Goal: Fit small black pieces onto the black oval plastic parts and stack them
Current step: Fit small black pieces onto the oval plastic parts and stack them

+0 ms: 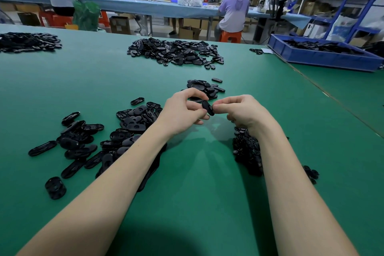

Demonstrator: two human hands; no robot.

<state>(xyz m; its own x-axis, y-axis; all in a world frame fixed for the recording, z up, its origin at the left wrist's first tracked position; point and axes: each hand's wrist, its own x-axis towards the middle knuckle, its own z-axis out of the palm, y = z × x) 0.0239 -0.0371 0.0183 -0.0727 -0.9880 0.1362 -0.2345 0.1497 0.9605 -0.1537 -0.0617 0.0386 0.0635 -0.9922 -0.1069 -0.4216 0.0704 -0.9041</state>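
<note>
Holding: left hand and right hand pinch one black oval part between them, raised above the green tabletop
Left fingers: curled round the part's left end
Right fingers: closed on its right end; whether they also hold a small piece cannot be told
Loose oval parts: scattered under the left forearm
Small black pieces: heaped beneath the right wrist
Fitted pile: just beyond the hands
Blue bin: far right, holding more black parts
</note>
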